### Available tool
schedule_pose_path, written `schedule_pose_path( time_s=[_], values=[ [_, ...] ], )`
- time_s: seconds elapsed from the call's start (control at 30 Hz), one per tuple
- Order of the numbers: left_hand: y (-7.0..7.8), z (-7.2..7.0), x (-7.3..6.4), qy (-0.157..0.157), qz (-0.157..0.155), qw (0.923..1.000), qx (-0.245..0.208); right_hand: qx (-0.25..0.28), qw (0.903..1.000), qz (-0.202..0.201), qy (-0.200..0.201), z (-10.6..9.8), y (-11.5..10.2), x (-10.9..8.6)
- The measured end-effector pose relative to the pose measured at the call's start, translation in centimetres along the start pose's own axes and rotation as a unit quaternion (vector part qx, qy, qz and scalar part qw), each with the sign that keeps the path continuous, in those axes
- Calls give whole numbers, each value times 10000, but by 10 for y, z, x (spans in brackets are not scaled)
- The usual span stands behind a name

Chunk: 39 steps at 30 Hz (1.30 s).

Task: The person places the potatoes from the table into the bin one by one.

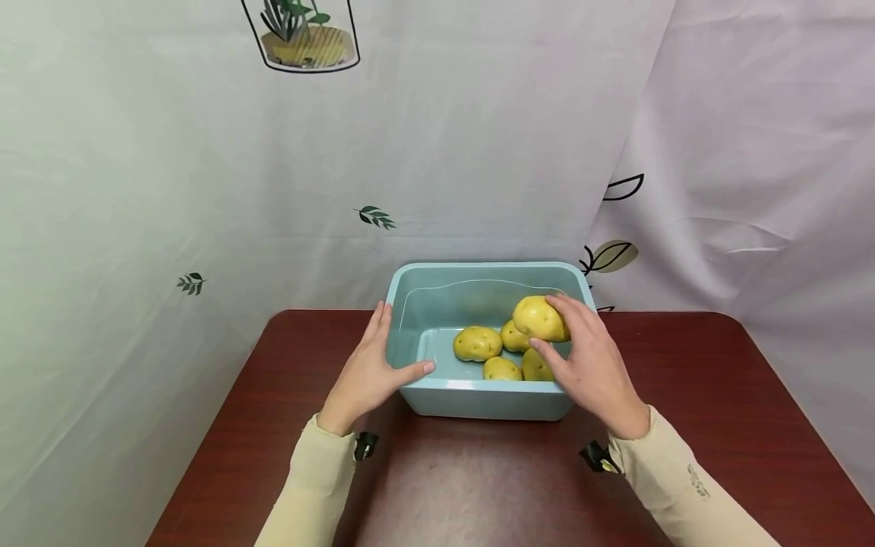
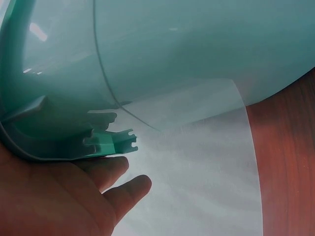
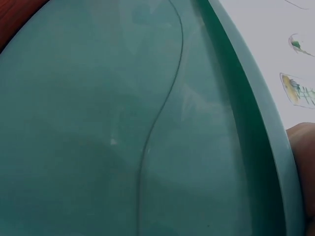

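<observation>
Above the right part of a light blue plastic basin [image 1: 478, 386], my right hand [image 1: 596, 366] holds a yellow potato [image 1: 537, 317] between thumb and fingers. Several more potatoes lie on the basin floor, one [image 1: 477, 343] near the middle and the others partly hidden by the front rim and the held potato. My left hand [image 1: 369, 374] rests at the basin's left front corner, thumb across the front rim, straight fingers along the outer left side. In the left wrist view, extended fingers [image 2: 125, 196] show below the rim. The right wrist view shows mostly basin wall [image 3: 98, 123].
The basin stands at the back of a dark red-brown wooden table [image 1: 437, 479]. Behind the table hangs a pale cloth [image 1: 478, 152] printed with leaves and a plant pot. A small black device [image 1: 595, 457] sits at the right wrist, another [image 1: 365, 445] at the left.
</observation>
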State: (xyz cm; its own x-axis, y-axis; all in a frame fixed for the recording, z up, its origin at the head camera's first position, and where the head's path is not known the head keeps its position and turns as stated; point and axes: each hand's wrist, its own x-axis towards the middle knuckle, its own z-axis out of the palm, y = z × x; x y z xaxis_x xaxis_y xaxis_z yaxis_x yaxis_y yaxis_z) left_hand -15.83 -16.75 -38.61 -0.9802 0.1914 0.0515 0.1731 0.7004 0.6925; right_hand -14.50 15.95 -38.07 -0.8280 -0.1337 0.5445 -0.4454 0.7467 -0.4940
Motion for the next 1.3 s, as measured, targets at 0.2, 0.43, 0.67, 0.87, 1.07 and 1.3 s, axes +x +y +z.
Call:
schedule_pose_path(
  time_s=[0.2, 0.43, 0.67, 0.87, 1.07, 1.3],
  values=[
    [2, -1, 0, 13, -23, 10000, -17, -162, 9995, 140, -252, -1, -2, 0],
    [1, -1, 1, 29, 17, 10000, -10, -92, 9999, 138, -12, 0, -1, 0],
    [-1, 0, 1, 41, 47, 10000, 20, -110, 9998, 147, 22, 2, 0, 0],
    [-2, 0, 1, 85, 83, 9999, -39, -81, 9999, 105, 29, 2, 1, -1],
    [-3, 0, 0, 163, 240, 9996, 47, -45, 10000, 38, 68, 2, 1, -2],
    [-3, 1, 1, 299, 356, 9989, 109, -23, 10000, 46, 85, 0, 1, -3]
  ],
)
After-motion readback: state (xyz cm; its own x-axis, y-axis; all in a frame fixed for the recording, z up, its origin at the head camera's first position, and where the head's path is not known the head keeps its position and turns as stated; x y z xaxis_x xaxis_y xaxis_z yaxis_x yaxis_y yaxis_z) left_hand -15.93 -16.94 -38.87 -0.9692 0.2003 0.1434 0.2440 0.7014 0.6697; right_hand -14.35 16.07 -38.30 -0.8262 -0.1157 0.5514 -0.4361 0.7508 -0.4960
